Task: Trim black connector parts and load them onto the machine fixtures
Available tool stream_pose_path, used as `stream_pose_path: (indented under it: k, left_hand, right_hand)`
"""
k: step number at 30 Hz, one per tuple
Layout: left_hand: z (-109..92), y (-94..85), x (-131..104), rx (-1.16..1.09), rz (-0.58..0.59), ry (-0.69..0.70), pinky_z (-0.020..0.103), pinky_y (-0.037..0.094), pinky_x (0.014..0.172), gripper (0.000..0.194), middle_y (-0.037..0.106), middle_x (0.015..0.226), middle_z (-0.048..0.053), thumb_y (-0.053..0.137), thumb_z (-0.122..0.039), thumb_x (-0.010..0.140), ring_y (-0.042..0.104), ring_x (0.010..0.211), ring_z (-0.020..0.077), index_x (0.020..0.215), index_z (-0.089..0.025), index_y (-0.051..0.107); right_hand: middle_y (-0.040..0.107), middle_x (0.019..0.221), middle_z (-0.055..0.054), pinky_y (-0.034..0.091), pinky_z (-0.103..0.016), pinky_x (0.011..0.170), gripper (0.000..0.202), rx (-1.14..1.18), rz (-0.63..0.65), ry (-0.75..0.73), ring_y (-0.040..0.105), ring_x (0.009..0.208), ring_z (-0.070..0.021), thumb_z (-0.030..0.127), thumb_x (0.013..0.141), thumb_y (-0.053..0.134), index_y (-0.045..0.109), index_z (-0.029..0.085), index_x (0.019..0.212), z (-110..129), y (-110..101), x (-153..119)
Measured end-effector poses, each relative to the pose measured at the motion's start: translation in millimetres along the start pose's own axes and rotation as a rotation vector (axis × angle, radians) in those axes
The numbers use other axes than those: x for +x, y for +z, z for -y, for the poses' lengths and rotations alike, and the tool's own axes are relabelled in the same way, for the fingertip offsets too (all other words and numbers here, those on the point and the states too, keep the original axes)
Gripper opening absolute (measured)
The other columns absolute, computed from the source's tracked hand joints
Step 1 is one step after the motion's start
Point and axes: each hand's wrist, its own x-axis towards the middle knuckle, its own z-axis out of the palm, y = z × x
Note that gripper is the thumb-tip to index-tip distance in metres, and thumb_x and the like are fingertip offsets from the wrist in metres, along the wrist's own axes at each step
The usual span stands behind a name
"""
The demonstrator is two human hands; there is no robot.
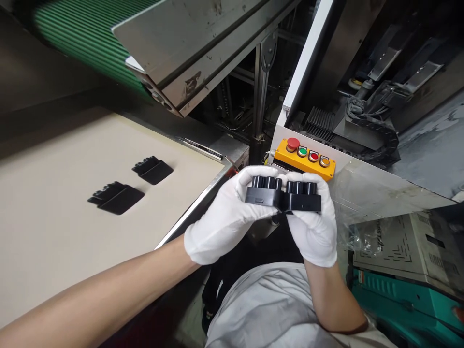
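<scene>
White gloves cover both of my hands. My left hand [237, 208] is closed around a black plastic part [264, 197] with a row of short round posts along its top. A similar black plastic part [303, 202] is gripped by my right hand [315, 229], fingers behind it and thumb below. The two parts are held side by side, their inner ends almost meeting; whether they touch I cannot tell. On the pale table to my left lie two more black parts, a nearer one [119, 198] and a farther one [155, 170].
A yellow control box [304, 158] with several buttons sits just beyond my hands. The pale table [54, 251] has a metal edge. A green ribbed conveyor belt [90, 34] with a metal guard [195, 43] is above it. Machinery and a teal unit [402, 309] stand at right.
</scene>
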Motion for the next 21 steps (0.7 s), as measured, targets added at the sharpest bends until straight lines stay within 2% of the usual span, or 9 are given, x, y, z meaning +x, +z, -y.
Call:
stream_pose_path:
  k: [4,8,11,14,16,18,21]
  left_hand:
    - [-2,1.3,0,-0.006,-0.013,-0.023,0.021,0.058,0.083,0.050,0.072,0.117,0.001,0.094,-0.006,0.064,0.069,0.101,0.0176,0.106,-0.025,0.076]
    - [-9,5.5,-2,-0.076,-0.017,-0.078,0.023,0.058,0.082,0.050,0.072,0.111,0.002,0.094,-0.006,0.063,0.069,0.094,0.0163,0.105,-0.024,0.075]
    - [-14,5.8,-3,-0.157,0.039,-0.151,0.025,0.057,0.080,0.047,0.071,0.113,0.002,0.090,-0.008,0.069,0.068,0.087,0.0149,0.110,-0.024,0.074]
    - [-16,3.2,-3,-0.185,0.079,-0.187,0.025,0.057,0.079,0.046,0.069,0.121,0.003,0.088,-0.009,0.072,0.067,0.083,0.0131,0.113,-0.025,0.073]
    - [-17,1.4,-2,-0.179,0.090,-0.185,0.025,0.057,0.081,0.044,0.069,0.122,0.003,0.086,-0.008,0.074,0.066,0.084,0.0129,0.112,-0.026,0.073]
    - [-19,0.3,-2,-0.175,0.089,-0.172,0.025,0.057,0.082,0.042,0.069,0.120,0.002,0.085,-0.007,0.075,0.067,0.088,0.0139,0.110,-0.026,0.074]
    - [-21,-0.5,-2,-0.165,0.087,-0.166,0.024,0.057,0.079,0.041,0.070,0.119,0.001,0.085,-0.007,0.075,0.067,0.087,0.0133,0.110,-0.027,0.074]
  right_hand:
    - [0.076,0.123,0.000,0.056,-0.048,0.112,0.041,-0.027,-0.012,-0.005,0.071,0.118,-0.0232,0.023,0.079,0.088,0.071,0.031,0.115,1,3,-1]
    - [0.077,0.120,-0.002,0.058,-0.052,0.110,0.039,-0.129,-0.033,-0.028,0.072,0.116,-0.0259,0.024,0.079,0.086,0.071,0.030,0.115,10,3,-5]
    - [0.078,0.116,-0.001,0.060,-0.048,0.107,0.040,-0.311,-0.070,-0.116,0.074,0.110,-0.0243,0.017,0.079,0.084,0.071,0.030,0.114,21,5,-12]
    - [0.079,0.114,0.002,0.060,-0.047,0.109,0.049,-0.462,-0.084,-0.232,0.074,0.114,-0.0233,0.005,0.076,0.083,0.070,0.033,0.114,30,12,-21]
    - [0.078,0.119,0.003,0.059,-0.049,0.111,0.055,-0.478,-0.055,-0.251,0.072,0.120,-0.0240,0.001,0.076,0.082,0.069,0.035,0.116,35,17,-26]
    - [0.078,0.121,0.001,0.057,-0.053,0.114,0.049,-0.453,0.014,-0.212,0.072,0.122,-0.0256,0.004,0.079,0.080,0.070,0.034,0.116,39,21,-29]
    - [0.082,0.102,-0.002,0.056,-0.060,0.110,0.029,-0.318,0.143,-0.085,0.078,0.101,-0.0276,0.022,0.087,0.080,0.071,0.031,0.113,49,19,-31]
